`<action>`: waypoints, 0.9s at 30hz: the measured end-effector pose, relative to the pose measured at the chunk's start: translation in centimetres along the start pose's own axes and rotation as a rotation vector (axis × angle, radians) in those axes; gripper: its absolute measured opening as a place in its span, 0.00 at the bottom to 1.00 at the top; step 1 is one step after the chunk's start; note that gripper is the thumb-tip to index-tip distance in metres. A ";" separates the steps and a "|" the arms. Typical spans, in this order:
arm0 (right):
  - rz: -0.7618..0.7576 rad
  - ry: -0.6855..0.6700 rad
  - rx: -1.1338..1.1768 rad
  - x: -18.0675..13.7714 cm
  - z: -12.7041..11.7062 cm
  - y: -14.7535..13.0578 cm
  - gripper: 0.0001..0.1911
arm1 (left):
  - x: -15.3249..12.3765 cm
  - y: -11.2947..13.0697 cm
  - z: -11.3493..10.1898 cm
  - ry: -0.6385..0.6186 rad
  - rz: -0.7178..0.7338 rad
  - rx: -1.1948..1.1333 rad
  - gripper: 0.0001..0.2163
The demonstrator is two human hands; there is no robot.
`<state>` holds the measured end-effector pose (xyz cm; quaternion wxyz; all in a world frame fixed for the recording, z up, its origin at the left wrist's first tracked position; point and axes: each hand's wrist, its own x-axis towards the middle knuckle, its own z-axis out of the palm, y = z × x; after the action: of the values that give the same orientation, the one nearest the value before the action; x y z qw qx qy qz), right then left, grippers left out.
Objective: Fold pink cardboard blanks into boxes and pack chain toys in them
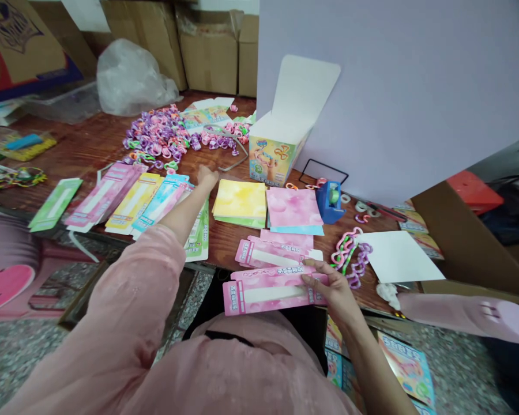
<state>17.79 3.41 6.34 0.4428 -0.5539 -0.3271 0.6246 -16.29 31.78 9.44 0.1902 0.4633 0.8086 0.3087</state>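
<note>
My right hand (335, 291) grips a flat pink card package (263, 294) with a long pale strip along its middle, at the table's front edge. Just behind it lies a similar pink card package (272, 253). My left hand (207, 177) is over the table beyond a row of flat card packages, next to a thin grey curved strip (237, 163); its fingers are too small and blurred to read. In that row are green (56, 203), pink (106, 196), yellow (134, 202) and blue (162, 199) packages. Yellow (241, 199) and pink (294, 207) square cards lie in stacks to its right.
Behind are a heap of purple and pink twisted rings (160, 135), a printed box with raised lid (270, 147) and a plastic bag (130, 78). At right lie a blue tape dispenser (331, 202), linked coloured chains (350, 256) and a white card (404, 256). A lilac panel (384, 98) rises behind.
</note>
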 end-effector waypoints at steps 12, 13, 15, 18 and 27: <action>-0.147 -0.023 -0.099 -0.1 1.0 -0.4 0.24 | -21.7 -2.2 -1.8 -1.627 0.399 -0.251 0.32; -0.143 -0.049 -0.110 -0.3 1.1 -0.6 0.24 | -22.5 -2.8 -1.8 -1.721 0.321 -0.253 0.33; -0.156 -0.086 -0.141 -0.7 1.3 -0.8 0.23 | -23.5 -4.0 -1.2 -1.845 0.126 -0.287 0.35; -0.113 -0.176 -0.155 -1.4 1.8 -0.9 0.24 | -24.7 -5.3 0.0 -1.879 -0.095 -0.409 0.38; -0.115 -0.160 -0.123 -1.4 1.7 -0.1 0.20 | -24.8 -5.3 0.0 -1.977 0.024 -0.327 0.35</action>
<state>16.13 2.32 7.24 0.4154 -0.5088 -0.4303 0.6192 -7.28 8.30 6.44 0.8352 0.4880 0.2303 -0.1058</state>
